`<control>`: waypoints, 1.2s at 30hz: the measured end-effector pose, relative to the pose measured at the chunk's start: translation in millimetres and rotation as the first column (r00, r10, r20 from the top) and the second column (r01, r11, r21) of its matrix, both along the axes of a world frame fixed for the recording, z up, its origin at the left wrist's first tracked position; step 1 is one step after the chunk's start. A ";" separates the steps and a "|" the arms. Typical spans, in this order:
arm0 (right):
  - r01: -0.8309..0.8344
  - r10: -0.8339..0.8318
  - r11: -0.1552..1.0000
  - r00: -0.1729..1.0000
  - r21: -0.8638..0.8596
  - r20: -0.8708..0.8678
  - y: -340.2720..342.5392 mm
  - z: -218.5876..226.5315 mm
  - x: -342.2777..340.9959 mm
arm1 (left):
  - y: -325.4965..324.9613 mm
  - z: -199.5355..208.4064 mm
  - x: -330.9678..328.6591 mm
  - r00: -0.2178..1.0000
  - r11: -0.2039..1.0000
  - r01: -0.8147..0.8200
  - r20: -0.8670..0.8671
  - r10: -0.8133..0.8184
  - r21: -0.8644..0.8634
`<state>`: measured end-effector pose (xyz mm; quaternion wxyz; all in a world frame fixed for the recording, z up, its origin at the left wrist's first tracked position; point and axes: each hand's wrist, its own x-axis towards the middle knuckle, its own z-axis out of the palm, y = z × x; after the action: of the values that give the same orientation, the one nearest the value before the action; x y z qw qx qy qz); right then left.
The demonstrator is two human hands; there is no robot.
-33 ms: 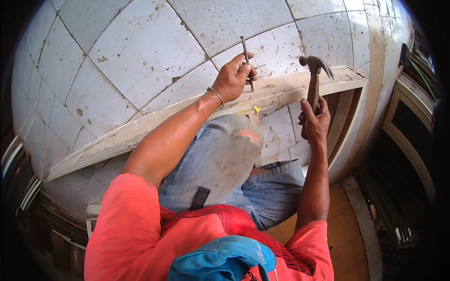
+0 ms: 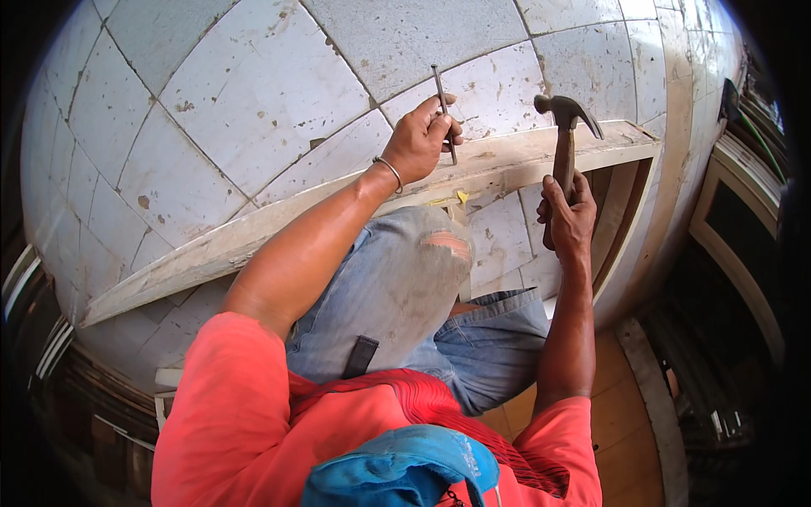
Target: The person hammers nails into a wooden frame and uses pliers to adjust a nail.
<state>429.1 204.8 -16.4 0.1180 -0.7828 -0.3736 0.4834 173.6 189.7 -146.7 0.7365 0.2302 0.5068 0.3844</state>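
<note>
My left hand [image 2: 420, 142] is closed around a long dark nail [image 2: 445, 113], pinched between thumb and fingers. The nail stands nearly upright, its flat head on top, its lower end at the pale wooden frame [image 2: 498, 160]. Whether the tip has entered the wood I cannot tell. In my right hand [image 2: 568, 211] is a claw hammer [image 2: 566, 139], gripped by its wooden handle. Its dark metal head is raised to the right of the nail, apart from it, with the claw pointing right.
The wooden frame lies across worn white tiles [image 2: 253, 76], my bent knee in jeans [image 2: 397, 262] over its near side. A yellow scrap [image 2: 462, 196] is by the frame's inner edge. Stacked frames [image 2: 735, 220] stand at the right, and more stacked pieces are at the left.
The hammer's head has shifted slightly up and to the left. My left hand and the nail have barely moved.
</note>
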 end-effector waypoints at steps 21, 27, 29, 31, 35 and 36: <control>-0.839 0.833 0.522 0.462 -0.156 0.303 194.8 94.3 -158.4 | 4.0 0.5 4.4 0.983 0.983 0.116 -0.158 -0.094 0.140; -0.853 0.860 0.494 0.452 -0.170 0.235 219.5 109.5 -178.2 | 5.7 2.2 9.4 0.976 0.982 0.128 -0.193 -0.099 0.142; -0.883 0.843 0.461 0.405 -0.087 0.354 214.9 88.3 -155.7 | 6.0 3.6 12.4 0.979 0.982 0.132 -0.175 -0.107 0.137; -0.862 0.916 0.346 0.225 -0.370 0.333 209.7 81.6 -154.8 | 5.2 0.2 10.0 0.978 0.981 0.134 -0.177 -0.108 0.143; -0.910 0.938 0.296 0.220 -0.289 0.269 216.5 86.4 -144.0 | -0.8 -0.4 9.2 0.969 0.977 0.133 -0.231 -0.092 0.167; -0.914 0.870 0.379 0.299 -0.143 0.393 219.9 77.6 -132.7 | 2.6 1.4 11.0 0.969 0.977 0.140 -0.223 -0.102 0.160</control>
<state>296.5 424.7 61.2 -0.2086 -0.5160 -0.7851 0.2717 184.6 192.3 -145.3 0.6770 0.3645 0.5321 0.3545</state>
